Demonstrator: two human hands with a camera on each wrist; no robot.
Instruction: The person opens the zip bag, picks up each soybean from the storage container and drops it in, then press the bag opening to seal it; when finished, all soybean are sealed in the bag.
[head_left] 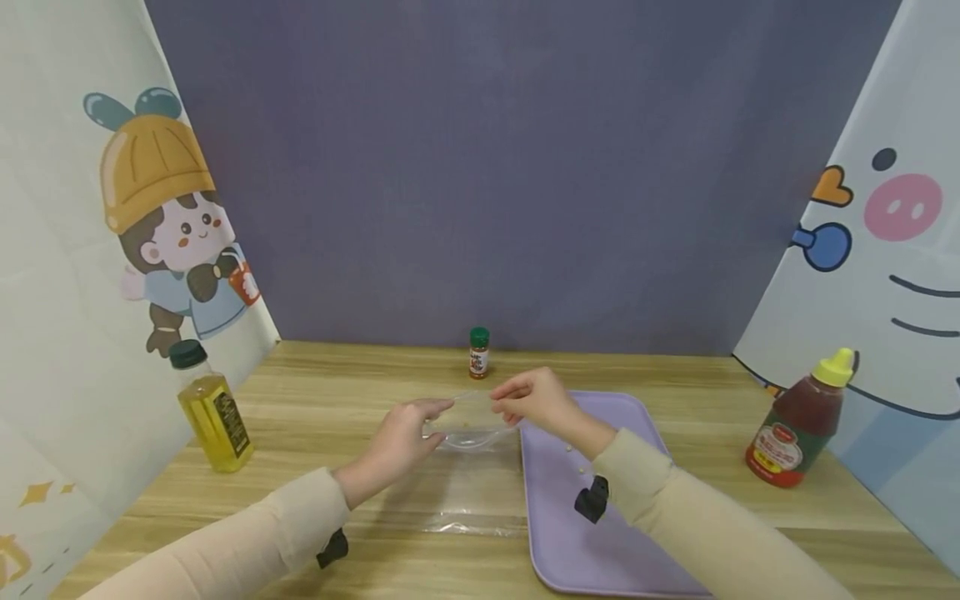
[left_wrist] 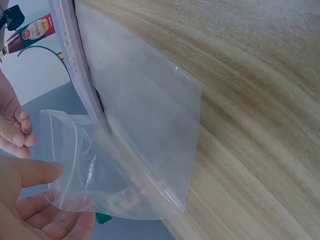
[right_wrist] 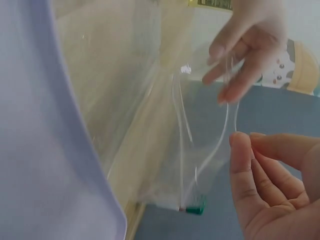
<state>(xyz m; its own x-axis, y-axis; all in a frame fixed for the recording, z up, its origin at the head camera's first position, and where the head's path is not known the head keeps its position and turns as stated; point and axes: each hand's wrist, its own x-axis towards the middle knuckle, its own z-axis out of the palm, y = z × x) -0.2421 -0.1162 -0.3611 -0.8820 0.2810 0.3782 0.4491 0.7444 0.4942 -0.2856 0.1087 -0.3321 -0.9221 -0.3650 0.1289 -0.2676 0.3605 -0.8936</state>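
A clear zip bag (head_left: 480, 492) lies flat at its near end, its mouth raised toward the back. My left hand (head_left: 401, 435) holds one side of the mouth, thumb on one side of the plastic and fingers on the other. Across from it, the thumb and forefinger of my right hand (head_left: 536, 404) pinch together at the mouth's edge, where a strip of film (right_wrist: 236, 117) runs up to the fingertips. The mouth stands apart between the hands. Along the bag's right side is a lilac tray (head_left: 555, 533) with several small pale beans (head_left: 568, 448) on it.
A small green-capped spice jar (head_left: 478, 354) stands behind the bag. Far left is a bottle of yellow oil (head_left: 217, 421); far right, a red sauce bottle (head_left: 795, 429) with a yellow cap. A dark backdrop (head_left: 480, 183) closes off the wooden table's rear.
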